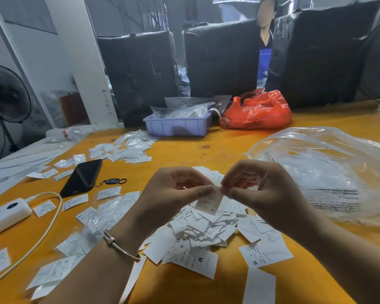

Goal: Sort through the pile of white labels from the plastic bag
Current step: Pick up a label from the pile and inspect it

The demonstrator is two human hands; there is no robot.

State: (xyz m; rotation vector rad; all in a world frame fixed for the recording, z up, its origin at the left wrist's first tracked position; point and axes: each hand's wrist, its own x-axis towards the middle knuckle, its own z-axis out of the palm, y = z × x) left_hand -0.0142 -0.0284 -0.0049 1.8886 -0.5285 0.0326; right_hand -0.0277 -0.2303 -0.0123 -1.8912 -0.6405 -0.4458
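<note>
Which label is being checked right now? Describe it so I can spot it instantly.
Start at the pile of white labels in the middle of the orange table. Just above it, the left hand and right hand meet. The held label hangs from their fingers, the only one lifted off the table, an S at its lower edge.

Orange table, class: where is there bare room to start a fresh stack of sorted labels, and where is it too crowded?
Bare table lies between the purple tray, the clear plastic bag and the hands. Another free strip runs along the near edge below the label pile. The left side is crowded: phone, cable, scattered labels.
</note>
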